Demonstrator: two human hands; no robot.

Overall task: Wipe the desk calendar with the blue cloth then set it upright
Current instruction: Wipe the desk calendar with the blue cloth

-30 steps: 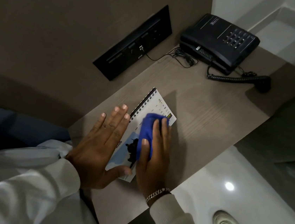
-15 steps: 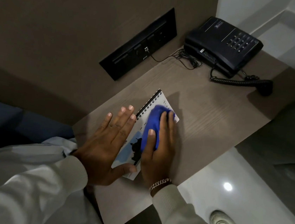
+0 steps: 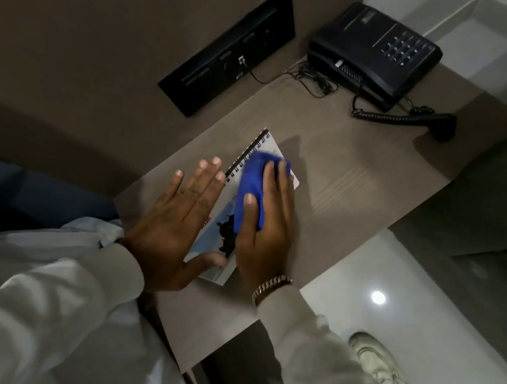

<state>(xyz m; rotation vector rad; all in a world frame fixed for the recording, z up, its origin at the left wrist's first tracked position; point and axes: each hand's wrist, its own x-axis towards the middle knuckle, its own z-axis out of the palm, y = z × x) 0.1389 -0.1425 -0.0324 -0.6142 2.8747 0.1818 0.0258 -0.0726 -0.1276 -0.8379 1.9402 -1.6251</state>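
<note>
The desk calendar (image 3: 222, 220), white with a black spiral binding and a blue picture, lies flat on the brown desk (image 3: 357, 188). My left hand (image 3: 176, 224) presses flat on its left side, fingers spread, thumb across its near end. My right hand (image 3: 267, 225) holds the blue cloth (image 3: 252, 191) pressed onto the calendar's right half. The cloth covers the far part of the page near the binding. Most of the calendar is hidden under both hands.
A black telephone (image 3: 375, 51) with a coiled cord (image 3: 393, 117) sits at the desk's far right corner. A black socket panel (image 3: 230, 53) is set in the wall behind. The desk's right edge drops to a glossy white floor (image 3: 424, 290), where a shoe (image 3: 381, 364) shows.
My right hand has slid the blue cloth away from me along the calendar, toward its far end. My left hand has stayed pressed on the calendar.
</note>
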